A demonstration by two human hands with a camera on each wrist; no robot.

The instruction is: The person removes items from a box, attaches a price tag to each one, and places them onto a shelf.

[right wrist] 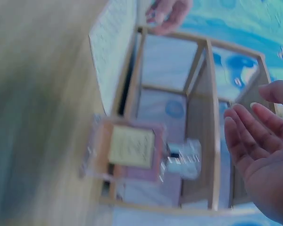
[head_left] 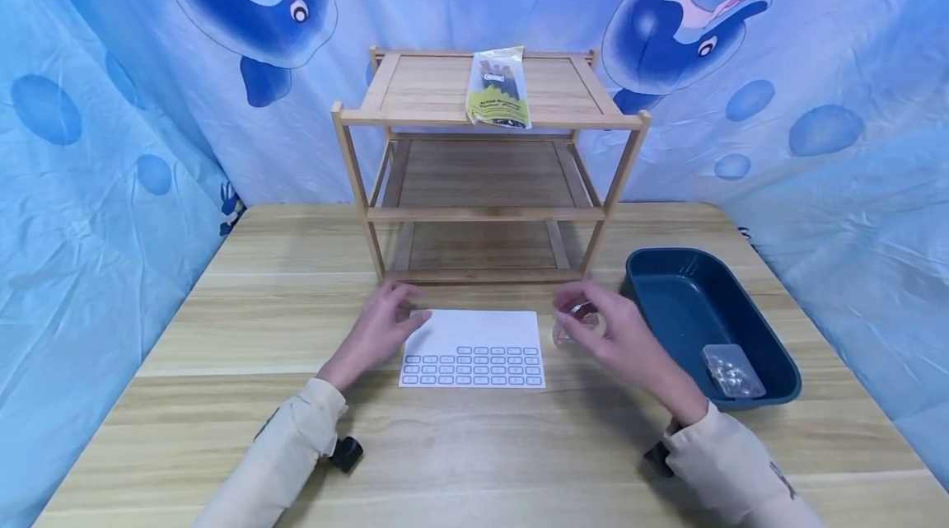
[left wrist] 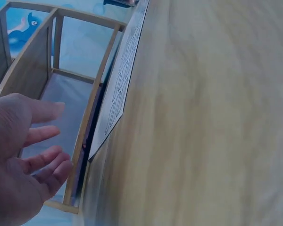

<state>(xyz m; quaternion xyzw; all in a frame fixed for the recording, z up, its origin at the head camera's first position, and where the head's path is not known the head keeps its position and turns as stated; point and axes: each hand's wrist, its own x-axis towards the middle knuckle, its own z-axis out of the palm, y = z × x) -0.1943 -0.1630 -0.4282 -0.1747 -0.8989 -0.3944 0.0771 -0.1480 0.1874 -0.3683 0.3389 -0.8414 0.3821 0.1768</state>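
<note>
A perfume bottle (right wrist: pixel 132 148) with a pale label and a clear cap stands upright on the table; it is blurred in the right wrist view. Beside it is my right hand (head_left: pixel 611 334), its fingers loosely bent and apart from the glass. From the head view that hand hides much of the bottle. A white sheet (head_left: pixel 474 330) printed with rows of small outlined boxes lies left of the bottle. At the sheet's left edge hovers my left hand (head_left: pixel 378 326), thumb over the paper. Loosely bent fingers (left wrist: pixel 49 169) on that hand hold nothing.
A wooden three-tier rack (head_left: pixel 485 212) stands behind the sheet, with a yellow-and-clear packet (head_left: pixel 498 91) on its top shelf. To the right sits a dark blue basin (head_left: pixel 670 293) containing a clear box (head_left: pixel 732 371) of small shiny pieces. Blue dolphin-print cloth surrounds the table.
</note>
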